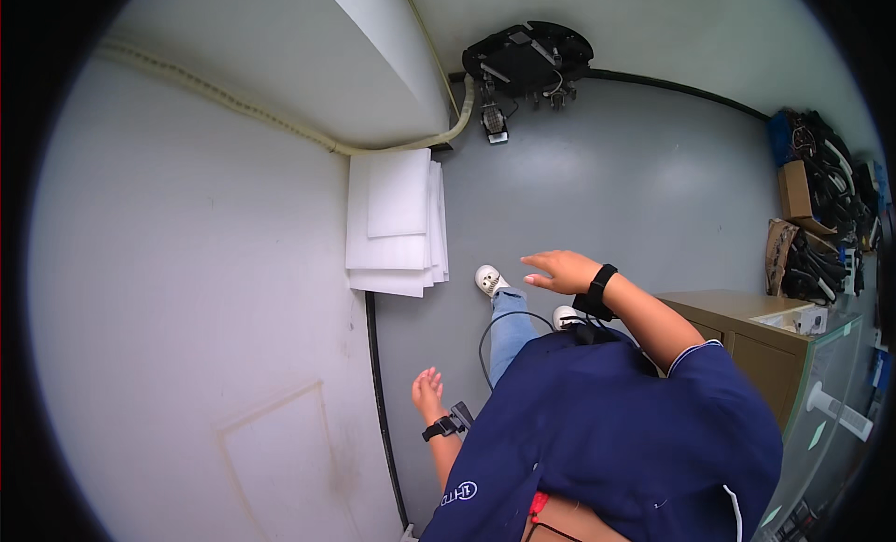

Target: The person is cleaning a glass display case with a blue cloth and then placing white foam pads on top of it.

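Fingers of right hand [563,271]: loosely extended and pointing to 9 o'clock, thumb apart; nothing held.
Fingers of left hand [428,393]: half curled and loosely spread, tips toward 12 o'clock; nothing visible in the grasp.
Wrists: 2 black straps, a right strap [605,279] and a left strap [441,429], each with a dark device; a black cable [483,341] loops near 6 o'clock of the right hand.
White panels [396,211]: several flat sheets, edges unevenly stacked, beside the white wall [205,262]; near 12 o'clock from the left hand, between 9 and 10 o'clock from the right, apart from both.
Shoes: 2 white ones, the left shoe [488,279] just beyond the right fingertips in view, the right shoe [565,317] at 6 o'clock of that hand.
Progress: panels stand grouped and both hands are bare; what is done or left cannot be judged further from this moment.
Lettering: pale printed mark on the dark blue shirt [616,411], toward 6 o'clock of the view; pale green strips [817,436] on the glass pane [810,467] at 4 o'clock show no legible writing.
Outer floor [607,178]: black wheeled base [527,62] at 12 o'clock, cardboard box [794,193] at 3, tan cabinet [763,360] at 4.
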Available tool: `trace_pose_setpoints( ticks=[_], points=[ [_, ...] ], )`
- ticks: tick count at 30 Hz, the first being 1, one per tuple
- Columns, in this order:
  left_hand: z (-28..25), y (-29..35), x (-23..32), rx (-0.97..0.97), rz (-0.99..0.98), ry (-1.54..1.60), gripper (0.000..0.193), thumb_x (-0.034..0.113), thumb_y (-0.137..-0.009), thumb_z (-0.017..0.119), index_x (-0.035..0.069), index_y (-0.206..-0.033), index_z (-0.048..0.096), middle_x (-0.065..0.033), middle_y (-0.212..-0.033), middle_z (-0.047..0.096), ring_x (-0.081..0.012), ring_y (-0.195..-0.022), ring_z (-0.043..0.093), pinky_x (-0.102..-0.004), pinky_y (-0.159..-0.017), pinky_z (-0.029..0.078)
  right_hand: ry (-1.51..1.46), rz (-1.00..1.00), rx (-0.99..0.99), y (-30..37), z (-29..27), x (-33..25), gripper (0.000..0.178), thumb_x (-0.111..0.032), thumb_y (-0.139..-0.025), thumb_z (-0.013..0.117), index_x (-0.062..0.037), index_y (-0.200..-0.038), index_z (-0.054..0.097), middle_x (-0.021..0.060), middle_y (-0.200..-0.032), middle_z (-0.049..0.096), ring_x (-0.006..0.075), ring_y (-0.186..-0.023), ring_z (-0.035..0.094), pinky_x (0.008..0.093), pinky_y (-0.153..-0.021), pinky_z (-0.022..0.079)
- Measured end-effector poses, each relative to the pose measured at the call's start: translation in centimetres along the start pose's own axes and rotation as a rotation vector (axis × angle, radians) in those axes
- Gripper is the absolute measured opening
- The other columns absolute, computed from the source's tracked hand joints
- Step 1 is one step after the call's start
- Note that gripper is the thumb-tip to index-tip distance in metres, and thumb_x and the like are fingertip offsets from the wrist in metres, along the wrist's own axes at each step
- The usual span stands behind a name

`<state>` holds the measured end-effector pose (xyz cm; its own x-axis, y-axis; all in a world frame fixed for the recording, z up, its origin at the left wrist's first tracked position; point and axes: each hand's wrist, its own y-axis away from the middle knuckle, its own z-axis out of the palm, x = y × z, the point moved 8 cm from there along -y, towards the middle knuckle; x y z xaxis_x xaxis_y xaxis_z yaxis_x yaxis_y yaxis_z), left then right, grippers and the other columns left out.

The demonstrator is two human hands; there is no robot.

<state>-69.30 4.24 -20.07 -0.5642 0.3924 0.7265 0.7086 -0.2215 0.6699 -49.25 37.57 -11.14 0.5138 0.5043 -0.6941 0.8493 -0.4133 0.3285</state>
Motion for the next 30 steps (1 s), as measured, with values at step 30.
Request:
trace_pose_setpoints(
  ticks=[30],
  points=[
    [22.0,-18.0,8.8,-0.629,-0.339,-1.086,0.030,0.019,-0.083,0.054,0.002,-0.107,0.054,-0.0169,-0.101,0.059,-0.0306,-0.098,0.055,-0.0344,-0.084,0.043,-0.826,0.813,0.036,-59.8,14.6,32.1,0.081,-0.034,-0.064,0.070,0.0008,-0.128,0.033,0.0200,-0.129,0.037,0.0304,-0.119,0.037,0.0338,-0.098,0.032]
  ],
)
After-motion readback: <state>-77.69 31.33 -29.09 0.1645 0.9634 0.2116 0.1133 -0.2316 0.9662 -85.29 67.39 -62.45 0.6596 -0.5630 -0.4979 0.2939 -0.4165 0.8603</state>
